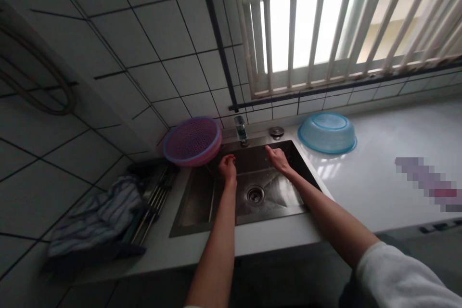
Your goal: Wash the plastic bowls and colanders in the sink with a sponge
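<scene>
Over the stainless steel sink (205, 202), my left hand (227, 169) is closed with its fingers curled. A small reddish spot shows at its fingertips, too small to name. My right hand (277, 159) is closed like a fist near the sink's back right corner, its palm side hidden. The two hands are apart, on either side of the faucet (240, 128), which stands behind the sink. Between and below them lies the round drain (254, 195) in the sink floor.
A pink and purple colander (193, 142) leans at the sink's back left. Right of the sink, an upturned blue basin (327, 133) lies on the white counter (371, 192). A round metal stopper (276, 132) sits behind the sink. A striped cloth (97, 216) covers part of a rack at left.
</scene>
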A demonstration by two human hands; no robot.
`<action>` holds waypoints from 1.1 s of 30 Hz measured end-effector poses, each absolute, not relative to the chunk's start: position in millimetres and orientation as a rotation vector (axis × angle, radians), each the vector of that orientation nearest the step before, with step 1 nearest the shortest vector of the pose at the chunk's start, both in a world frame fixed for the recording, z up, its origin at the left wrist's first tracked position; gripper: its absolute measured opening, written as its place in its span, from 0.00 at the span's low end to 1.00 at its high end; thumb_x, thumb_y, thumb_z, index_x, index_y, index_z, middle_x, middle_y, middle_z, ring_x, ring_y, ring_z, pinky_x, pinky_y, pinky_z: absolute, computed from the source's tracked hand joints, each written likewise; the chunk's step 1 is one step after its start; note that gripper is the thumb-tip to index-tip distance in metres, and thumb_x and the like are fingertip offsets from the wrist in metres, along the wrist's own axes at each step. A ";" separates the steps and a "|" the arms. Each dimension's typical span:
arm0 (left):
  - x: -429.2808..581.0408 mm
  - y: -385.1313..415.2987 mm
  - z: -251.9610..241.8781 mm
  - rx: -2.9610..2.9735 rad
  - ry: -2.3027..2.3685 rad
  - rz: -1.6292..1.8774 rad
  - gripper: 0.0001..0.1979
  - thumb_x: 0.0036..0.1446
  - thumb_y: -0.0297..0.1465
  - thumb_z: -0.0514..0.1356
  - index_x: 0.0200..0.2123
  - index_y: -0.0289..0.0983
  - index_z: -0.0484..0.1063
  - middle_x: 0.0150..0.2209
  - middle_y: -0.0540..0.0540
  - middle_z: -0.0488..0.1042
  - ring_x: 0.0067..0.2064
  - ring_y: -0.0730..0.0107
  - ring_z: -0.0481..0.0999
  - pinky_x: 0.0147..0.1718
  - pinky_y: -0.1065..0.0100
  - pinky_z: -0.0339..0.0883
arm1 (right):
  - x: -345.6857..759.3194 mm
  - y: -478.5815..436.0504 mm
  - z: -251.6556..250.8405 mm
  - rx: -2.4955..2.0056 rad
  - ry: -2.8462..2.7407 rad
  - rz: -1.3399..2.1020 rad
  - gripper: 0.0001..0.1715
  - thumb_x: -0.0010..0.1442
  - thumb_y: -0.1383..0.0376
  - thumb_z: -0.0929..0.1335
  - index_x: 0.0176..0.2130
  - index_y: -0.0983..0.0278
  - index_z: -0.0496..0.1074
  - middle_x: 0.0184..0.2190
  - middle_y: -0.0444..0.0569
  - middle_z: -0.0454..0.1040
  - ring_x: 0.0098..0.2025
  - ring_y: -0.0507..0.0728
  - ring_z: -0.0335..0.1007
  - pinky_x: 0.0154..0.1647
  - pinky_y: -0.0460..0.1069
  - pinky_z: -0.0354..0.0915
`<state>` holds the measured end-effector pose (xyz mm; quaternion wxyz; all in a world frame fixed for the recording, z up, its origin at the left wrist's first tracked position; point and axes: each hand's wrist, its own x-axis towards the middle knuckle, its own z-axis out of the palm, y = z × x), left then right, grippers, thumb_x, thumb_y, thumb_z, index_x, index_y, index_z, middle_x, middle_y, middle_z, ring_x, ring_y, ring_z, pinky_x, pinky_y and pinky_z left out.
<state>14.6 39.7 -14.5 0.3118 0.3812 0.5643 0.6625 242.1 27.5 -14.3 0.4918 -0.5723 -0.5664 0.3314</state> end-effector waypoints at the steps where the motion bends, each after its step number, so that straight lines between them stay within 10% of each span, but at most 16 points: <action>1: 15.0 39.2 -14.8 1.005 1.485 1.751 0.06 0.51 0.29 0.60 0.32 0.37 0.77 0.30 0.48 0.77 0.33 0.69 0.76 0.35 0.70 0.68 | 241.0 27.0 -15.1 -1.403 -1.383 0.788 0.42 0.64 0.33 0.57 0.18 0.60 0.63 0.18 0.47 0.66 0.24 0.55 0.65 0.28 0.48 0.55; 12: 13.5 40.4 -20.6 0.984 1.480 1.732 0.06 0.51 0.29 0.60 0.31 0.36 0.77 0.28 0.48 0.77 0.30 0.70 0.75 0.31 0.71 0.66 | 238.0 21.3 -15.6 -1.585 -1.705 0.647 0.38 0.76 0.50 0.52 0.25 0.64 0.72 0.26 0.53 0.77 0.31 0.57 0.75 0.33 0.47 0.60; 18: 18.3 39.2 -16.7 1.047 1.499 1.685 0.06 0.50 0.28 0.59 0.30 0.37 0.76 0.28 0.48 0.77 0.30 0.69 0.75 0.30 0.71 0.65 | 225.1 -11.6 -19.6 -1.810 -2.308 0.723 0.13 0.68 0.59 0.70 0.41 0.66 0.81 0.40 0.58 0.82 0.43 0.63 0.80 0.45 0.50 0.69; 23: 20.8 39.2 -12.3 1.078 1.507 1.659 0.04 0.50 0.28 0.59 0.28 0.37 0.75 0.25 0.49 0.75 0.28 0.69 0.74 0.29 0.71 0.64 | 266.6 -5.8 24.4 -1.917 -2.011 0.175 0.20 0.74 0.57 0.62 0.57 0.57 0.76 0.51 0.57 0.81 0.52 0.64 0.79 0.52 0.54 0.70; 33: 24.9 43.4 -9.8 1.061 1.485 1.616 0.04 0.50 0.30 0.60 0.28 0.38 0.75 0.26 0.48 0.75 0.29 0.68 0.75 0.29 0.71 0.65 | 392.5 -3.2 37.2 -2.472 -1.958 -0.099 0.19 0.69 0.72 0.62 0.51 0.71 0.79 0.49 0.71 0.79 0.53 0.67 0.80 0.50 0.54 0.71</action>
